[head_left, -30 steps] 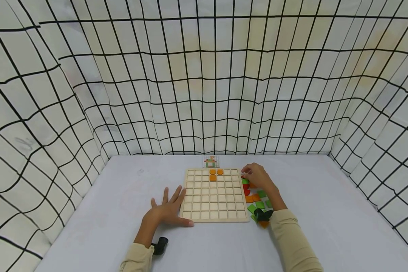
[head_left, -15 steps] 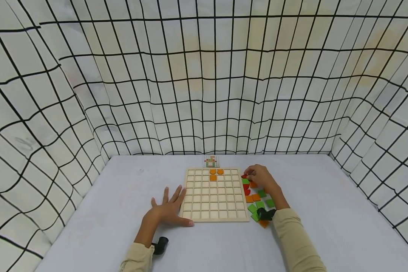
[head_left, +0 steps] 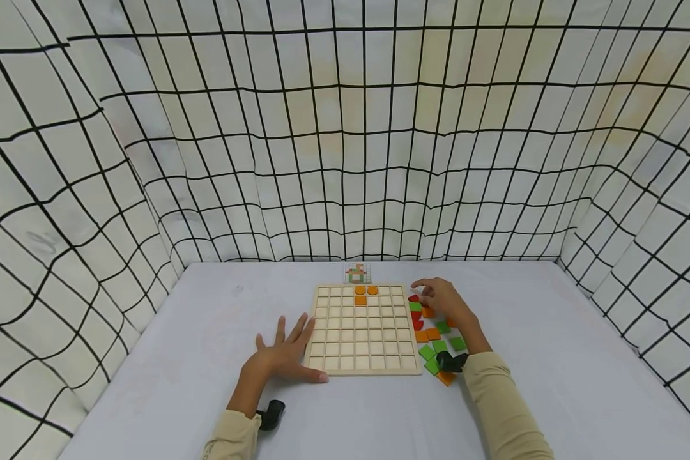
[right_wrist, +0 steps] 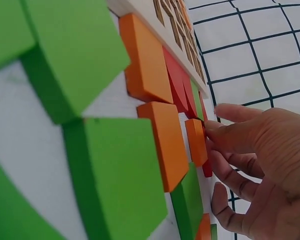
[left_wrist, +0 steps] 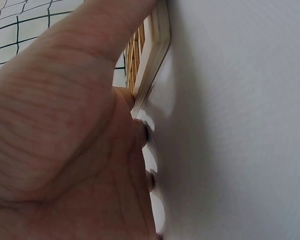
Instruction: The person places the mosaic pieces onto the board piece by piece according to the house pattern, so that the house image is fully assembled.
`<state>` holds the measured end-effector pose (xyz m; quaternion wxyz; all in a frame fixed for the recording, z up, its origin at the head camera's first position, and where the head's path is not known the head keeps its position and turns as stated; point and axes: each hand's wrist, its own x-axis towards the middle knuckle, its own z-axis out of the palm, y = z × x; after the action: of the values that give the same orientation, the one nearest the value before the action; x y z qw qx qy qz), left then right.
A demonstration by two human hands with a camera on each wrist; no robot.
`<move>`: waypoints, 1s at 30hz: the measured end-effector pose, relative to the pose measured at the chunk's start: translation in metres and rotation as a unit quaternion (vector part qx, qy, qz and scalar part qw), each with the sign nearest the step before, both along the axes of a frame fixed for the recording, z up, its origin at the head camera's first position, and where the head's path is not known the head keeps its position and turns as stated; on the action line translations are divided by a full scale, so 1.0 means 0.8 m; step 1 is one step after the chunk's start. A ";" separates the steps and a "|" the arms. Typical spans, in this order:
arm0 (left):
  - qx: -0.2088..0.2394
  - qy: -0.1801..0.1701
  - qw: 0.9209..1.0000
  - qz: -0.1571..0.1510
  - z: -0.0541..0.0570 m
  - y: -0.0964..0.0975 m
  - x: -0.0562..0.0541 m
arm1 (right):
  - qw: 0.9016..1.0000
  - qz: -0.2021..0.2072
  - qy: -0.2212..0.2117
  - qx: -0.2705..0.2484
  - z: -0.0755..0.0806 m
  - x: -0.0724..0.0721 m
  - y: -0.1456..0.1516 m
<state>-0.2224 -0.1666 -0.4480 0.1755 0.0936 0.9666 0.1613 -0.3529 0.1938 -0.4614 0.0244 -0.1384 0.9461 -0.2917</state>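
White backdrop (head_left: 379, 57) stood beyond pale tabletop (head_left: 552, 370), black gridlines (head_left: 364, 132) crossed backdrop, yellowish patches (head_left: 435, 57) showed high, grey smudge (head_left: 41, 243) sat left.

"What about the left hand (head_left: 284, 358)?"
"Fingers spread, up against the left edge of the board (head_left: 374, 372), with thumb (head_left: 316, 376) at its near left corner."
"And the right hand (head_left: 441, 299)?"
"Just right of its far right corner, with index finger (right_wrist: 237, 112) extended."

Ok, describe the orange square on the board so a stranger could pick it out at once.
On the white table lies a pale wooden grid board. In its farthest row sit two rounded orange pieces side by side; the orange square fills the cell just nearer than the left one. Unlike those two, it has square corners.
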 end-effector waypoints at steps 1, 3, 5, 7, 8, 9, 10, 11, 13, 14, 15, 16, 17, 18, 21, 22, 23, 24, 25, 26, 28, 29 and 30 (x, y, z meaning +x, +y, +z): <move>0.000 0.001 1.000 -0.001 0.001 0.000 0.000 | 1.000 0.000 -0.006 0.001 0.000 -0.001 0.000; -0.002 0.000 1.000 0.000 0.001 0.000 0.000 | 1.000 0.000 -0.018 0.001 0.001 -0.001 0.000; -0.001 0.000 1.000 0.000 0.000 0.001 0.000 | 1.000 -0.003 -0.024 -0.002 0.002 0.000 0.000; 0.000 0.000 1.000 -0.001 0.000 0.001 -0.001 | 1.000 0.000 -0.018 0.000 0.003 0.001 0.000; 0.000 -0.001 1.000 0.000 -0.001 0.000 -0.001 | 1.000 0.000 -0.014 0.001 0.004 0.001 0.001; 0.000 0.000 1.000 -0.001 -0.001 0.000 -0.001 | 1.000 0.000 -0.009 0.001 0.004 0.002 0.001; 0.000 0.001 1.000 -0.001 0.000 0.000 -0.001 | 1.000 0.000 -0.003 0.002 0.004 0.002 0.001; 0.001 0.001 1.000 -0.001 -0.001 0.000 -0.001 | 1.000 -0.001 0.001 0.003 0.004 0.002 0.001; 0.000 0.002 1.000 -0.002 -0.001 0.000 -0.001 | 1.000 -0.008 0.003 0.000 0.003 0.002 0.002; 0.001 0.002 1.000 -0.002 -0.001 0.000 -0.001 | 1.000 -0.014 0.002 0.000 0.002 0.001 0.003; 0.001 0.002 1.000 -0.003 -0.001 0.000 -0.001 | 1.000 -0.017 0.002 0.001 0.002 0.001 0.003; 0.000 0.002 1.000 -0.002 -0.002 0.000 -0.001 | 1.000 -0.020 0.002 0.002 0.000 0.000 0.004; 0.000 0.001 1.000 -0.002 -0.002 0.000 -0.001 | 1.000 -0.022 0.001 0.000 0.000 -0.001 0.004; 0.000 0.000 1.000 -0.002 -0.001 0.001 -0.001 | 1.000 -0.018 0.004 0.001 -0.001 -0.001 0.005; -0.002 -0.001 1.000 -0.003 -0.001 0.001 0.000 | 1.000 -0.002 0.009 0.001 -0.003 -0.002 0.006; -0.003 -0.001 1.000 -0.002 0.000 0.001 0.001 | 1.000 0.003 0.010 0.001 -0.003 -0.002 0.006; -0.003 -0.001 1.000 -0.003 0.000 0.001 0.001 | 1.000 0.008 0.012 0.000 -0.003 -0.001 0.006; -0.003 -0.001 1.000 -0.003 0.000 0.001 0.000 | 1.000 0.010 0.013 0.002 -0.003 -0.001 0.007; -0.004 -0.001 1.000 -0.003 -0.001 0.001 0.000 | 1.000 0.011 0.014 0.002 -0.002 0.000 0.007; -0.004 0.000 1.000 -0.002 -0.001 0.001 -0.001 | 1.000 0.012 0.016 0.002 -0.002 0.000 0.007; -0.004 0.001 1.000 -0.002 -0.001 0.001 -0.001 | 1.000 0.010 0.021 -0.003 -0.002 0.000 0.007; -0.004 0.000 1.000 -0.003 -0.001 0.001 -0.001 | 1.000 0.009 0.025 -0.003 -0.002 0.000 0.007; -0.004 -0.001 1.000 -0.002 -0.001 0.000 -0.001 | 1.000 0.006 0.026 -0.004 -0.003 0.000 0.007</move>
<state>-0.2233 -0.1663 -0.4492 0.1771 0.0948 0.9669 0.1575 -0.3528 0.1993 -0.4638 0.0007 -0.1521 0.9443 -0.2917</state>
